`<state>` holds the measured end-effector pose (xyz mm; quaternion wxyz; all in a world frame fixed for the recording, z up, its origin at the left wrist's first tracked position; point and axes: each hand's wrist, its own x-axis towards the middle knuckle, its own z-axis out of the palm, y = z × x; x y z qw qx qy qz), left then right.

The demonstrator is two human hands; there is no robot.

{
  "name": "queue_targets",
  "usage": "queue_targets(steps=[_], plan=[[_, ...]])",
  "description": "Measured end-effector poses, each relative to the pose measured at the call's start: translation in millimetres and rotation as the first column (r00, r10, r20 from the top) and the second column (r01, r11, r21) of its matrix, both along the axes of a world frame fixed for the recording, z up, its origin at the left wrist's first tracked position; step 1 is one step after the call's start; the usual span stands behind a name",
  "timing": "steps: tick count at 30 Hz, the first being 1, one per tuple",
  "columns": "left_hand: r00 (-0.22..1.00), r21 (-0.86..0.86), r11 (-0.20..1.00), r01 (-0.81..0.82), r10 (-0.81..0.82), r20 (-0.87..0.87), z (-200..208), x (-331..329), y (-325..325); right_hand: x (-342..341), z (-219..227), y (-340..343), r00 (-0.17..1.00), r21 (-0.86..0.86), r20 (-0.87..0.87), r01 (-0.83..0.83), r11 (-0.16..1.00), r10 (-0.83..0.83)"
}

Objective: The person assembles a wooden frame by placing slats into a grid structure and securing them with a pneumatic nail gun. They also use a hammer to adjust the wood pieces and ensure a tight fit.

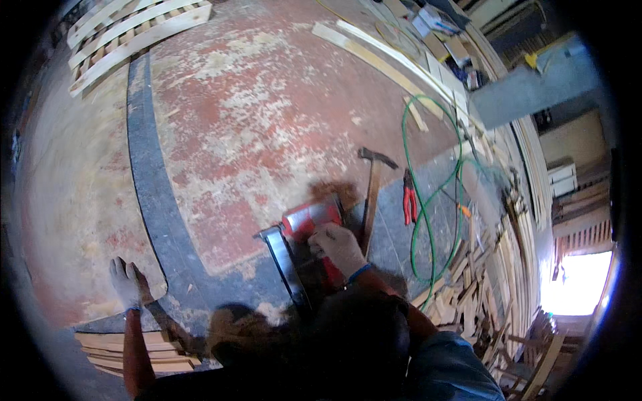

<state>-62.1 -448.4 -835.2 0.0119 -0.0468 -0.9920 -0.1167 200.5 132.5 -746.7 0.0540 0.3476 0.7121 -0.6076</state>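
Note:
My left hand (126, 286), in a pale glove, is at the near corner of a worn, pale panel-like surface (73, 220). Its fingers are stretched out and it holds nothing; whether it presses on the surface I cannot tell. My right hand (338, 247), also gloved, is closed around a red nail gun (311, 217). The gun's long silver magazine (281, 257) slants toward me. Just right of the gun lies a hammer (372, 197) with a wooden handle. Red-handled pliers (409, 200) rest a little farther right.
A green hose (404, 134) loops over the floor on the right. Scrap wood (461, 294) is heaped near it. Light slats (140, 351) lie stacked at the near left. A slatted wooden pallet (144, 37) stands far left. Long boards (374, 60) lie at the far right.

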Motion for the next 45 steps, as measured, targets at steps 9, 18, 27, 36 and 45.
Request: queue_targets(steps=[9,18,27,36,45], plan=[[0.870,0.268,0.954,0.135,-0.243,0.429,96,-42,49,96,-35,50,0.920,0.800,0.252,-0.023,0.599,-0.301],[0.536,-0.119,0.598,0.793,-0.590,0.604,199,9,291,104,-42,62,0.804,0.544,0.347,0.246,0.802,-0.482],[0.581,-0.042,0.619,0.784,-0.709,0.400,120,9,410,140,-29,49,0.880,0.084,0.163,0.438,0.895,-0.446],[0.583,-0.062,0.581,0.812,-0.797,0.159,82,19,560,86,11,120,0.769,-0.128,0.087,0.639,0.759,-0.633],[0.540,-0.234,0.487,0.842,-0.760,0.361,74,11,681,-50,-21,350,0.645,-0.085,-0.283,0.720,0.688,-0.710]])
